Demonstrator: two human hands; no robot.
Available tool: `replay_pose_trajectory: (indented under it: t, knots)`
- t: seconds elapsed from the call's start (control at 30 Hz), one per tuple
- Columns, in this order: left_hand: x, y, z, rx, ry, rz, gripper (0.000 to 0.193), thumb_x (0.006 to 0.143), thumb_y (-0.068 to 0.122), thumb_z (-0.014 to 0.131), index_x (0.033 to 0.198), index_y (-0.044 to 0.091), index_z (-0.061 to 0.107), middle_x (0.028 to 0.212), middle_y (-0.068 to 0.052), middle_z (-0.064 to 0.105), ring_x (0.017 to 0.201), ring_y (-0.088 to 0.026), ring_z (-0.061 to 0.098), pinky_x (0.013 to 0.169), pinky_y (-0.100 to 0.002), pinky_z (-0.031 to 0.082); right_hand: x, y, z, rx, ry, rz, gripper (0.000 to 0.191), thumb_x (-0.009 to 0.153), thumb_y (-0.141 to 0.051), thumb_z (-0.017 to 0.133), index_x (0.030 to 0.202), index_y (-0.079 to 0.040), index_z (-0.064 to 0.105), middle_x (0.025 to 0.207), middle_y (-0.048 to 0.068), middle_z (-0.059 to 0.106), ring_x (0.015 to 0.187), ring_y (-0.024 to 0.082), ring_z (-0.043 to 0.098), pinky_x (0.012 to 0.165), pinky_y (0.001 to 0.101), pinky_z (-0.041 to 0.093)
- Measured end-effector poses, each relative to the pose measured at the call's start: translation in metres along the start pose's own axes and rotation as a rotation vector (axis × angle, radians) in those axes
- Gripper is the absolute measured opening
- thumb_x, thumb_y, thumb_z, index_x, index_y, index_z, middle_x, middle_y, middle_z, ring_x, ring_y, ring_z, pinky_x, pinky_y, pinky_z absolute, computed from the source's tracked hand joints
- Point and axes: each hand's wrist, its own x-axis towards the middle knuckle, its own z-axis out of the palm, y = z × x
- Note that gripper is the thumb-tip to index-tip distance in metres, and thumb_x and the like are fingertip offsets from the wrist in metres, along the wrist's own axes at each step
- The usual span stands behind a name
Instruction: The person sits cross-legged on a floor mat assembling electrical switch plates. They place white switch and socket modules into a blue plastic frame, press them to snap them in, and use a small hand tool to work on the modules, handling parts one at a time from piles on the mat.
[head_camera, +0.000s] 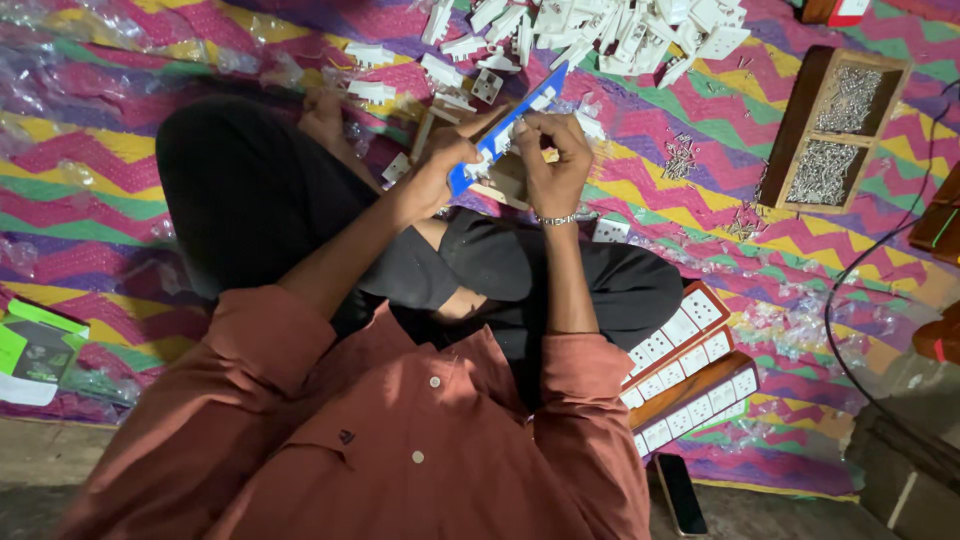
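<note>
Now we judge we are mid-assembly: our left hand grips the long blue plastic tool above our lap, and our right hand pinches a small part, too small to identify, at it. Next, we reckon, calls for 1 steady, aligned press.

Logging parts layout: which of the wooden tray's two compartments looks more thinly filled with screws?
The farther compartment of the wooden tray: its screws leave bare wood showing, while the nearer compartment is covered almost edge to edge.
</note>
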Motion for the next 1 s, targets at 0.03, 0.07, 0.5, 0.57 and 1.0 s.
replay_pose_trajectory:
  t: [0.03, 0.07, 0.5, 0.57, 1.0]
  knots:
    - [0.0, 0.002, 0.001, 0.031, -0.014, 0.031, 0.07, 0.086, 0.014, 0.053, 0.153, -0.003, 0.047, 0.142, -0.01, 0.061, 0.117, -0.013, 0.057, 0.102, -0.024, 0.044, 0.001, 0.001, -0.001, -0.003, -0.015, 0.01, 0.009, 0.095, -0.005, 0.077, 0.101, 0.001, 0.074, 0.095, 0.005, 0.067, 0.082, 0.012, 0.06, 0.073, 0.0262, 0.049]
    - [-0.001, 0.003, 0.002, 0.064, -0.03, 0.061, 0.069, 0.085, 0.013, 0.053, 0.152, -0.003, 0.048, 0.145, -0.01, 0.06, 0.122, -0.013, 0.057, 0.106, -0.023, 0.042, 0.002, 0.001, -0.002, -0.006, -0.028, 0.019, 0.009, 0.094, -0.004, 0.077, 0.1, 0.002, 0.074, 0.095, 0.005, 0.066, 0.081, 0.012, 0.06, 0.073, 0.0261, 0.049]
    - [-0.004, -0.005, -0.003, 0.408, 0.134, 0.046, 0.061, 0.086, 0.015, 0.058, 0.146, 0.005, 0.06, 0.114, -0.009, 0.065, 0.097, -0.013, 0.056, 0.089, -0.026, 0.045, 0.009, -0.004, -0.012, 0.038, -0.075, 0.016, 0.008, 0.09, 0.002, 0.076, 0.098, 0.003, 0.076, 0.091, 0.006, 0.07, 0.08, 0.011, 0.064, 0.074, 0.0251, 0.051]
    - [-0.005, -0.009, -0.004, 0.477, 0.205, 0.014, 0.058, 0.088, 0.014, 0.06, 0.145, 0.003, 0.065, 0.109, -0.01, 0.06, 0.099, -0.013, 0.054, 0.089, -0.026, 0.043, 0.008, -0.005, -0.012, 0.075, -0.078, 0.027, 0.006, 0.089, 0.004, 0.073, 0.095, 0.003, 0.074, 0.091, 0.006, 0.069, 0.08, 0.01, 0.063, 0.074, 0.025, 0.051]
    - [-0.001, -0.005, 0.002, 0.394, -0.034, 0.139, 0.065, 0.092, 0.019, 0.049, 0.153, -0.002, 0.047, 0.153, -0.011, 0.054, 0.136, -0.016, 0.049, 0.115, -0.027, 0.034, -0.002, 0.019, -0.017, -0.16, -0.037, -0.059, 0.012, 0.09, -0.013, 0.074, 0.092, -0.002, 0.071, 0.089, 0.009, 0.073, 0.08, 0.018, 0.07, 0.075, 0.0327, 0.056]
